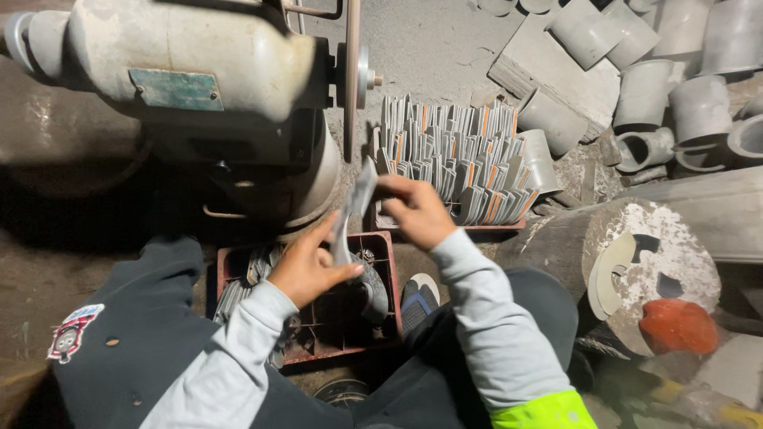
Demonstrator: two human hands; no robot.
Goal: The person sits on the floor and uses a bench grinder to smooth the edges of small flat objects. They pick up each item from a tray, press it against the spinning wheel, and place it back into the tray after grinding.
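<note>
Left hand [306, 270] is closed on the lower end of a thin grey metal blank [352, 210], thumb on top; right hand [415, 210] pinches its upper end. Blank is held upright, tilted, just beside the grinding wheel [351, 75], above the red crate [381, 262].

Risks, as judged:
- Bare fingers are kept near an unguarded wheel; a slip of the blank could bring knuckles onto the disc. Whether the wheel turns cannot be told.
- Thin blank could be snatched or bent if presented at an angle.
- Loose sleeves sit close to the motor housing [191, 56]; catching is possible.
- No gloves seen; edges and sparks w/o protection.

Labels etc.: a greenish rectangular plate [176, 89] is fixed on the housing side. A round patch w/ red border [71, 334] is seen on the dark garment, lower left. Stacked grey blanks, some orange-faced [457, 155], stand on edge in a tray beyond the hands. Grey pipe sections [644, 91] lie upper right.
</note>
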